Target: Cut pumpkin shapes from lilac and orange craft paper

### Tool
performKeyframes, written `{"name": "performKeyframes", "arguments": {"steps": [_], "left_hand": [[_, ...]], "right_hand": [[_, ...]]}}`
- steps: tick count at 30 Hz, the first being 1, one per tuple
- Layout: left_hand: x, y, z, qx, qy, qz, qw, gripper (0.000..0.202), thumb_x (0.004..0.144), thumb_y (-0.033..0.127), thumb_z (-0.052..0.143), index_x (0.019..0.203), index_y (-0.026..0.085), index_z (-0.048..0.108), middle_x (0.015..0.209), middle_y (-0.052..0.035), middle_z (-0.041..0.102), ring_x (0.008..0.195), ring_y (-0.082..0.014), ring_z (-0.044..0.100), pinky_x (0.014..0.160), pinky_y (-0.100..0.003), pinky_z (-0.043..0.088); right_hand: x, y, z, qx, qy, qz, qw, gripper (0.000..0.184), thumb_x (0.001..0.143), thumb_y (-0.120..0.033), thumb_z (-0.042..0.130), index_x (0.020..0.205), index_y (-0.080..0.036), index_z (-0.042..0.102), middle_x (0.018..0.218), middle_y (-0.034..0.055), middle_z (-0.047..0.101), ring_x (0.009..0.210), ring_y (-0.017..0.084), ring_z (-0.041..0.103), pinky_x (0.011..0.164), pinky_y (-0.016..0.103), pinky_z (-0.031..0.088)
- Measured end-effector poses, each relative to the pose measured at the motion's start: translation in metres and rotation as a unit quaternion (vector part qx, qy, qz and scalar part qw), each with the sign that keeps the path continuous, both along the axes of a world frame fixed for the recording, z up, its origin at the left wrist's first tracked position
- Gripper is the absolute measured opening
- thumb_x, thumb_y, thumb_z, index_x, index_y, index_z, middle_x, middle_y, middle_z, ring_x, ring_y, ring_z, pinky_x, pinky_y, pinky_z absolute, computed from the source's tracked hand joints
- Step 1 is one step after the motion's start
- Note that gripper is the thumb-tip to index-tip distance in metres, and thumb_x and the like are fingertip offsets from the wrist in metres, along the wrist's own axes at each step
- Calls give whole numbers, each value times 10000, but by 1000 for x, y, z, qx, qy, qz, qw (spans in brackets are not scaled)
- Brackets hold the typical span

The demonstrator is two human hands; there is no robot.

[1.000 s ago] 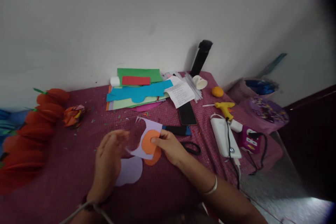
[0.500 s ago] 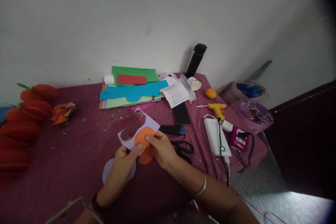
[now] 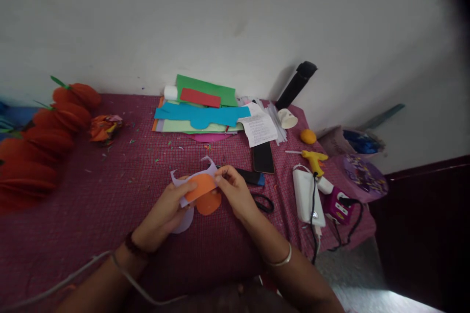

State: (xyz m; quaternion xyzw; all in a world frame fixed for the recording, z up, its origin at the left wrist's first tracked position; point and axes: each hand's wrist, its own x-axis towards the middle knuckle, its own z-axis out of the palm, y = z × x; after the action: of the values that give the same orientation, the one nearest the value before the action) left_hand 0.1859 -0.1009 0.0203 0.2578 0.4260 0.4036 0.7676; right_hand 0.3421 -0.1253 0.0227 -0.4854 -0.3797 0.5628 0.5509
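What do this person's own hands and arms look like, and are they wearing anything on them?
Both the left hand and the right hand are ungloved, and no sleeves show. The left wrist wears a dark bracelet; the right one has a pale, rounded bangle. A pale cable crosses over the left forearm.

Over the cloth-covered bench, the left hand holds a lavender paper scrap with an orange paper piece against it; the right hand touches their right end (black scissors lie near that wrist).
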Motion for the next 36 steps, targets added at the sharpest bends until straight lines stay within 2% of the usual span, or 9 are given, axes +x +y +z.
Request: {"name": "performKeyframes", "arguments": {"steps": [5,10,13,16,21,29,33,36], "left_hand": [[0,-1,3,4,11,-11,1000,220,622,233,762,767,120,642,624,4,598,511,-92,506,448,-188,351],[2,-3,7,55,32,-37,997,272,614,298,786,747,132,615,577,20,569,433,-76,462,403,-195,348],[1,-4,8,83,39,-67,994,278,676,337,758,807,141,612,593,6,595,450,-97,510,441,-214,411],[0,-4,9,86,46,-74,993,293,674,347,766,802,143,599,591,1,595,466,-106,525,430,-207,405],[1,-2,10,54,63,-51,995,329,599,337,813,765,140,609,545,24,552,429,-76,454,372,-176,295],[5,-1,10,31,75,-43,996,333,541,357,831,670,128,627,533,15,538,440,-66,422,391,-184,291],[4,-1,7,46,73,-57,995,348,576,398,807,607,130,587,486,12,511,430,-65,402,391,-182,273],[4,-2,5,49,72,-62,994,326,603,392,789,643,132,598,519,4,529,454,-73,424,398,-180,275]], "right_hand": [[-2,0,-6,-39,-13,37,998,340,711,-467,705,723,-188,512,641,-42,510,544,90,474,523,222,392],[0,2,-5,-65,13,14,998,380,670,-473,738,841,-201,535,733,-38,553,524,81,484,512,226,404],[1,2,-4,-74,9,39,996,373,686,-489,726,821,-197,537,678,-42,553,513,84,494,508,221,378],[2,1,-2,-58,4,58,997,360,695,-497,718,726,-187,537,605,-44,534,521,87,473,520,220,352],[1,1,-4,4,-51,10,999,374,705,-481,700,610,-186,491,565,-54,454,527,83,379,513,225,309],[0,1,-9,38,-110,-9,993,286,753,-378,642,611,-188,482,591,-50,434,551,90,362,525,227,305],[-1,0,-7,44,-115,-14,992,264,755,-334,625,595,-190,472,579,-54,424,548,91,357,524,229,298],[-1,0,-7,44,-120,-15,992,252,751,-304,613,582,-190,464,573,-56,419,547,91,358,532,231,297]]}}
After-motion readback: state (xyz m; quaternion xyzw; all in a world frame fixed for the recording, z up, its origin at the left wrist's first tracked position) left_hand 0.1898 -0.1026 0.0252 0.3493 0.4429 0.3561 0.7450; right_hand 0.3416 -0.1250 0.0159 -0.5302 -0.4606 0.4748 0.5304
